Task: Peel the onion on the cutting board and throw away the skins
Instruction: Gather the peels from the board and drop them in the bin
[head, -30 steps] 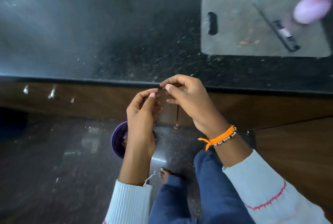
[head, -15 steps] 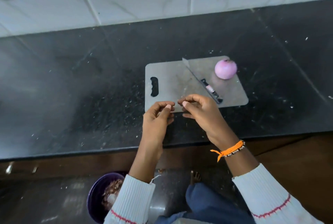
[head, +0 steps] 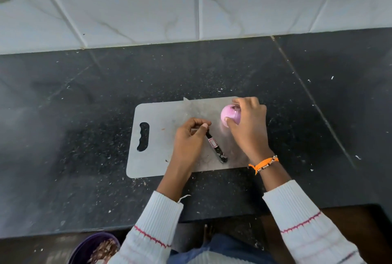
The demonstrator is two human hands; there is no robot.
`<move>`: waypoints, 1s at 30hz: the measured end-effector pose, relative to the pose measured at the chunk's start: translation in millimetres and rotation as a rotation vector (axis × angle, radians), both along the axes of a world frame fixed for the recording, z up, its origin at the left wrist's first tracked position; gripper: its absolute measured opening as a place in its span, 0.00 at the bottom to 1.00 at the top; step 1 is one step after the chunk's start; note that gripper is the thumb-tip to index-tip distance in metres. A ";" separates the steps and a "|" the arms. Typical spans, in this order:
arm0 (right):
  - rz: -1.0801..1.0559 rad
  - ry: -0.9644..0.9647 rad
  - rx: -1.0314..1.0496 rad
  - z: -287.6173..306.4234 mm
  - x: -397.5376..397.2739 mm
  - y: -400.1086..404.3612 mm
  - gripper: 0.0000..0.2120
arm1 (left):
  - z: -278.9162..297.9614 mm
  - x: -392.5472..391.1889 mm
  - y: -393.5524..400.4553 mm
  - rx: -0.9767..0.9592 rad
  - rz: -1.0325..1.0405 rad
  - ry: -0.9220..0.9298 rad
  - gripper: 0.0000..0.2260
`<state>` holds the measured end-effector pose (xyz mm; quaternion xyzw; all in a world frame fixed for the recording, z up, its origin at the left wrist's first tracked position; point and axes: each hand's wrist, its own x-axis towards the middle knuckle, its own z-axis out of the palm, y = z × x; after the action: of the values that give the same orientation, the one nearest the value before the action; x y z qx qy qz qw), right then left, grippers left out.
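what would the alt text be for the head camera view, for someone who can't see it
Seen from above, a person's right hand grips a peeled pink onion on a grey cutting board, while the left hand curls over a black-handled knife lying there. The board sits on a dark speckled counter; a purple bin of skins stands below.

- I see my right hand (head: 248,127) at centre right of the frame, fingers curled round the peeled pink onion (head: 230,115) on the grey cutting board (head: 161,136).
- My left hand (head: 188,136) pinches the knife (head: 216,149) where blade meets black handle.
- A purple bin (head: 84,249) of skins (head: 104,250) sits at lower left, below the dark tabletop (head: 84,98).
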<state>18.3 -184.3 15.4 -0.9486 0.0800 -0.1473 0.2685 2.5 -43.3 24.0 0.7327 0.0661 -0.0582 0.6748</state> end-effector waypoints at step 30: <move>0.193 0.124 0.032 -10.6 -9.8 48.2 0.12 | -13.5 10.8 65.1 0.319 -0.022 -0.084 0.18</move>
<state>8.5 -136.2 4.8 -0.9547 0.0070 -0.0607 0.2911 13.3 21.8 10.5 0.8330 0.0381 -0.0237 0.5514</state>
